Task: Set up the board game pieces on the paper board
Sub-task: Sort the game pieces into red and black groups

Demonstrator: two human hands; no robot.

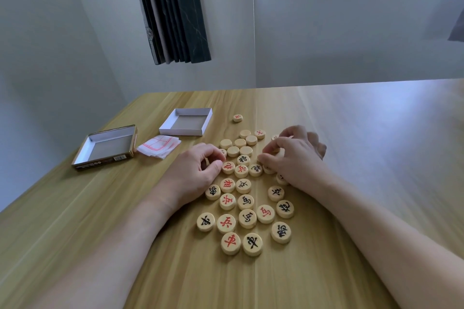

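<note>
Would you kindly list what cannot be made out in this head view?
- Round wooden game pieces under the right hand: covered by its fingers.
- Whatever the left hand pinches: hidden by curled fingers.
- Folded white paper board with red lines: its grid is folded inside.
- Blank-topped wooden pieces: characters face down.

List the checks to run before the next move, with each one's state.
1. Paper board unfolded flat: not ok, it lies folded beside the box lid.
2. Pieces on the board: not ok, all lie on the table.
3. Pieces face up: not ok, several far ones show blank tops.
4. Left hand free: not ok, its fingers pinch a piece.
5. Right hand free: cannot tell, its fingers curl over the pieces.
6. Tray emptied: ok.
</note>
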